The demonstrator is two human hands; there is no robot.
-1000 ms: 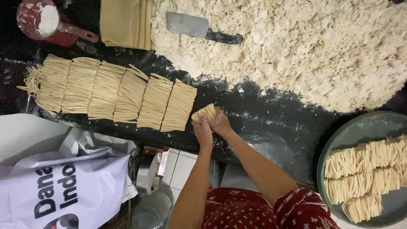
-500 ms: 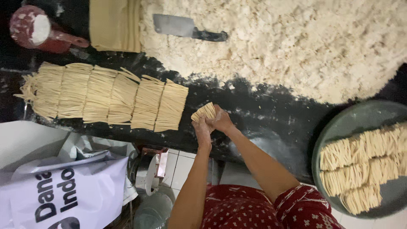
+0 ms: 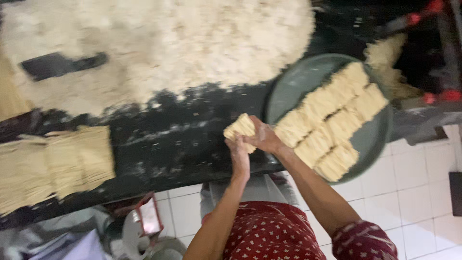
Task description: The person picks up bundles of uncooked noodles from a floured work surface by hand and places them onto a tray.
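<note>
The head camera looks down at two bare hands that meet over a black table dusted with flour [image 3: 192, 139]. The left hand [image 3: 239, 155] and the right hand [image 3: 263, 138] are both closed around one small pale yellow bundle of folded raw noodles [image 3: 239, 129]. They hold it together, just above the table and close to the person's body.

The bundle looks soft and stringy. Its thin strands lie side by side, folded into a short thick block, and one end sticks out past the fingers.

Just beside the right hand sits a round grey metal tray [image 3: 373, 139]. Two rows of folded noodle bundles [image 3: 332, 123] already lie on it, touching each other, so that much looks done. Part of the tray is bare.

Well off past the left hand lies a row of longer noodle sheaves [image 3: 57, 163] on the table. Beyond both hands spreads a big heap of loose pale noodle strands [image 3: 183, 43], with a dark flat cleaver [image 3: 57, 65] lying on it. So it looks like plenty is left to fold.
</note>
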